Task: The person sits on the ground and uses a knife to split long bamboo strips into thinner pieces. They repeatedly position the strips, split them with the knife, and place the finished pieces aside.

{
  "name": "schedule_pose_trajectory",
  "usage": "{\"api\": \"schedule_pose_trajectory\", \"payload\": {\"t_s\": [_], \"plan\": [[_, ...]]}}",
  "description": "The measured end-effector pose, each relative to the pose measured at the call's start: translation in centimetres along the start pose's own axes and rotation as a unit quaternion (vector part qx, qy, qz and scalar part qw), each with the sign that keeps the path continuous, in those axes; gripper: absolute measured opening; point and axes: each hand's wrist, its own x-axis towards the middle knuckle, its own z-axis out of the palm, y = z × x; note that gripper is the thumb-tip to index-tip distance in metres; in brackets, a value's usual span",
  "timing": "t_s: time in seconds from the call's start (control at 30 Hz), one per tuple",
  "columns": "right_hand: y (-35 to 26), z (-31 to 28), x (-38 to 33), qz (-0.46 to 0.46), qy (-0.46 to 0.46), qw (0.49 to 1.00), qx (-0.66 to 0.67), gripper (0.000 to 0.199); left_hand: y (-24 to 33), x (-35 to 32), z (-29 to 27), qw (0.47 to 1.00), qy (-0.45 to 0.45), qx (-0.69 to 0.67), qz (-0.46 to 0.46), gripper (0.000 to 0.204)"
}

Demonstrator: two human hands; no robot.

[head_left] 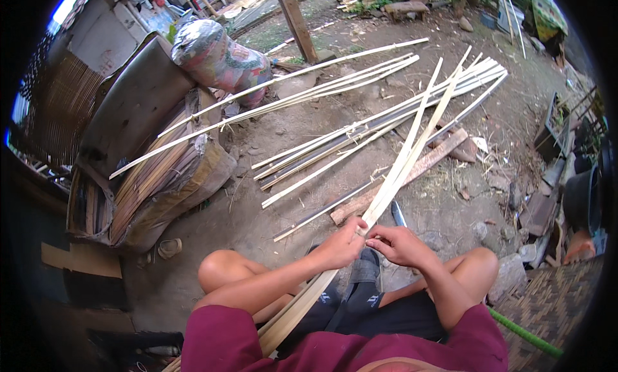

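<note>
Long pale bamboo strips (394,179) run up and away from my lap, fanning apart at their far ends. My left hand (344,244) is wrapped round them, and their near ends pass under my left forearm. Close by on the right, my right hand (400,244) has its fingers pinched together at the edge of the strips; what they hold, if anything, is too small to make out. Just beyond that hand lies a narrow grey-blue blade-like piece (398,214). A rough wooden block (434,158) rests on the dirt beneath the strips.
More bamboo strips (341,140) lie on the ground ahead, and others lean over a worn brown seat (138,146) holding split pieces. A stuffed sack (222,63) stands behind it. Rocks (508,275), dark buckets (581,198) and a woven mat (553,301) line my right.
</note>
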Motion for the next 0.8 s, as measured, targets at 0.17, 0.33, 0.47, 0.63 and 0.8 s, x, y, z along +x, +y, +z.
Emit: {"api": "schedule_pose_trajectory", "payload": {"t_s": [0.17, 0.33, 0.47, 0.63, 0.8], "plan": [[-0.5, -1.0, -0.2, 0.055, 0.067, 0.991, -0.105, 0.023, -1.0, -0.3, 0.1, 0.987, -0.008, 0.146, 0.058, 0.03], [0.8, -2.2, -0.5, 0.041, 0.148, 0.976, -0.157, 0.02, -1.0, 0.1, 0.0, 0.995, -0.035, 0.094, 0.02, 0.03], [2.9, 2.6, 0.6, 0.046, 0.219, 0.966, 0.132, 0.024, -0.8, 0.2, 0.7, 0.993, -0.066, 0.091, 0.03, 0.03], [2.9, 2.7, 0.7, 0.088, 0.06, 0.94, 0.325, 0.028, -0.2, -0.2, 0.9, 0.996, -0.086, 0.025, -0.027, 0.03], [1.2, 1.8, 0.6, 0.023, 0.073, 0.97, 0.232, 0.03, -1.2, 0.3, 0.3, 0.995, -0.093, -0.001, -0.03, 0.031]]}}
